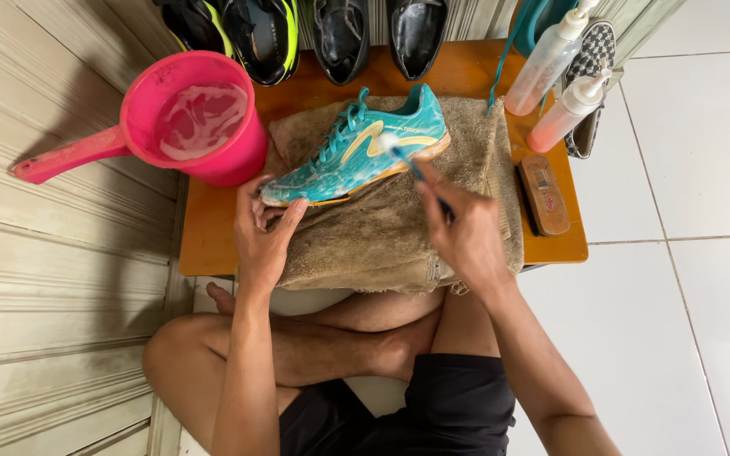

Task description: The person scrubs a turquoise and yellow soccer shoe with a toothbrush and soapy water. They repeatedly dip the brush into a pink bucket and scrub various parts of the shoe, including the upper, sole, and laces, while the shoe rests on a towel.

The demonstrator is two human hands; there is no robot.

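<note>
Left hand (265, 230) pinches the toe of a soapy teal shoe (356, 145) lying on a coarse brown towel (382, 228), while right hand (465, 230) grips a slim toothbrush (411, 165) against its side.

Head-worn view, steeply down, close range

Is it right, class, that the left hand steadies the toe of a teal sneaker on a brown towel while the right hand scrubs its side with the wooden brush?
Not quite. The head view shows the right hand scrubbing the teal sneaker with a toothbrush; the wooden brush lies unused beside the brown towel. The left hand does steady the toe.
</note>
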